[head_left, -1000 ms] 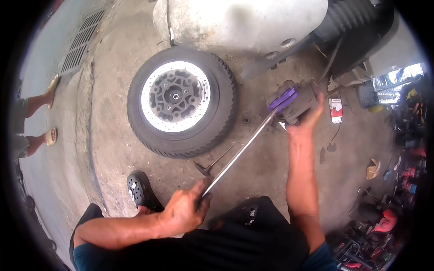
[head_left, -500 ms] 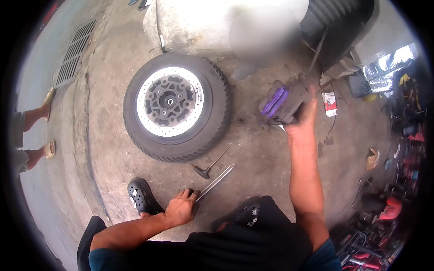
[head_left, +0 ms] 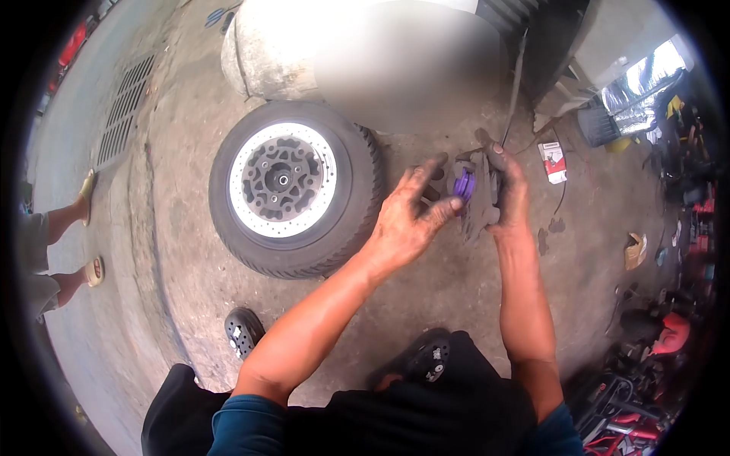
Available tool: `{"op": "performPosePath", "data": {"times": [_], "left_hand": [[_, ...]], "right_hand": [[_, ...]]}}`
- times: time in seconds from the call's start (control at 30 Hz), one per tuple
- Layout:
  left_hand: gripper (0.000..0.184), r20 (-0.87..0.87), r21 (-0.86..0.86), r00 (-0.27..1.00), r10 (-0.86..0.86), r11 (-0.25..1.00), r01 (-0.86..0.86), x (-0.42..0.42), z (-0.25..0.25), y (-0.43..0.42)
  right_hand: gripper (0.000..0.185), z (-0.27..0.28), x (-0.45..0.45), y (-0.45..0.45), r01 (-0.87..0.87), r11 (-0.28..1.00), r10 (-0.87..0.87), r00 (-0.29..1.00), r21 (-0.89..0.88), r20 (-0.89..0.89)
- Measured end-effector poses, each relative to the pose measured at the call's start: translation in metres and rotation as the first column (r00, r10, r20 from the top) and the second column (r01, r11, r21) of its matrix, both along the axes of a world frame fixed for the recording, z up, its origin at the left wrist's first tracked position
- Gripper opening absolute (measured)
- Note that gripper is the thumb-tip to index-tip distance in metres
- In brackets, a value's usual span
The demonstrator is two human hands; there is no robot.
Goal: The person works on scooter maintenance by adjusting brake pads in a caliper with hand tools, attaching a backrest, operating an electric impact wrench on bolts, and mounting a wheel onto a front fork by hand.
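From the head camera, I can see both of the worker's hands brought together over the concrete floor [head_left: 380, 323], to the right of the wheel. The right hand [head_left: 512, 190] is curled around the far side of a dark metal part [head_left: 480, 207], gripping it, its blackened fingers bent over toward the top. A purple insert [head_left: 465, 184] sits in that part, on the side turned to the other hand. The left hand [head_left: 408, 219] is open, fingers spread and a little bent, with the thumb reaching across to the lower end of the purple insert; whether it presses on it or only stops just beside it, I can't tell. A thin dark rod or hose [head_left: 518, 83] runs upward from near the right hand's fingertips.

The wheel [head_left: 293, 190] lies flat on the floor left of the hands, its bright drilled ring [head_left: 239, 186] facing up. To the right of the right hand, well apart from it, lies a red and white packet [head_left: 553, 162]. The worker's black clog [head_left: 243, 332] shows below the wheel. Over by the left edge stand somebody else's legs [head_left: 67, 218], near a floor grate [head_left: 125, 110].
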State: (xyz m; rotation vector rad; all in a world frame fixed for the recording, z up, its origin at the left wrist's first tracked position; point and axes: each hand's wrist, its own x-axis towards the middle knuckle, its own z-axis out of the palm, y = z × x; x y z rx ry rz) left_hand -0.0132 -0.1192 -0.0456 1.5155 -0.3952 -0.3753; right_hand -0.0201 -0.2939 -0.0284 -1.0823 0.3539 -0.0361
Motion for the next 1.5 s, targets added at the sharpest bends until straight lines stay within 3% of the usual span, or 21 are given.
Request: {"op": "performPosePath", "data": {"times": [0.13,0.23,0.47,0.57,0.67,0.77,0.83,0.97,1.07,1.17,1.23,1.27,1.4,1.47,1.5], "left_hand": [[0.061,0.035,-0.022,0.999,-0.013,1.000,0.014,0.001,-0.011,-0.003],[0.056,0.171,0.076,0.985,0.006,0.997,-0.020,0.005,-0.010,-0.002],[0.053,0.188,0.132,0.981,0.040,0.989,-0.066,0.004,-0.009,-0.004],[0.050,0.215,0.239,0.975,-0.055,0.971,0.002,0.008,-0.009,0.010],[0.047,0.147,0.382,0.986,-0.080,0.924,0.018,-0.010,-0.014,0.034],[0.043,0.049,0.452,0.998,-0.028,0.892,0.003,-0.035,-0.024,0.057],[0.038,-0.012,0.401,1.000,0.028,0.916,-0.021,-0.045,-0.042,0.065],[0.034,0.080,0.484,0.996,-0.045,0.875,0.001,-0.058,-0.055,0.072],[0.032,0.115,0.590,0.935,-0.335,0.780,0.207,-0.062,-0.048,0.086],[0.034,0.025,0.799,0.745,-0.667,0.461,0.386,-0.057,-0.025,0.128],[0.036,-0.094,0.885,0.634,-0.767,0.228,0.407,-0.048,-0.007,0.165],[0.037,-0.178,0.909,0.603,-0.777,0.104,0.403,-0.044,0.005,0.186],[0.038,-0.247,0.957,0.764,-0.596,-0.025,0.289,-0.028,0.057,0.264],[0.036,-0.204,0.969,0.863,-0.462,0.027,0.244,-0.028,0.062,0.297],[0.035,-0.182,0.972,0.911,-0.369,0.074,0.225,-0.029,0.061,0.303]], "right_hand": [[0.024,0.005,0.002,0.004,0.023,0.999,-0.023,1.000,-0.026,0.014],[0.022,0.011,0.002,0.015,0.061,0.998,-0.061,0.998,-0.008,0.005],[0.021,0.001,0.007,0.011,0.055,0.998,-0.054,0.997,0.011,-0.057],[0.025,0.008,0.008,0.010,-0.045,0.971,0.026,0.996,-0.234,-0.083],[0.030,-0.014,0.016,-0.011,-0.062,0.978,0.078,0.994,-0.198,0.075],[0.033,-0.023,0.013,-0.022,-0.111,0.988,0.096,0.986,0.108,0.138],[0.030,-0.026,0.016,-0.027,-0.114,0.992,0.121,0.984,-0.057,0.133],[0.025,-0.017,0.017,-0.025,-0.029,0.922,0.053,0.997,-0.385,0.051],[0.028,-0.035,0.033,-0.040,0.104,0.722,-0.006,0.990,-0.684,0.144],[0.032,-0.046,0.045,-0.054,0.135,0.597,-0.016,0.987,-0.791,0.157],[0.036,-0.050,0.055,-0.060,0.163,0.554,-0.005,0.981,-0.817,0.192],[0.038,-0.051,0.059,-0.060,0.174,0.561,-0.016,0.980,-0.810,0.200],[0.058,-0.053,0.072,-0.063,0.180,0.573,-0.034,0.980,-0.799,0.196],[0.066,-0.071,0.082,-0.073,0.243,0.566,-0.098,0.969,-0.788,0.228],[0.066,-0.071,0.084,-0.078,0.152,0.557,-0.055,0.988,-0.817,0.146]]}}
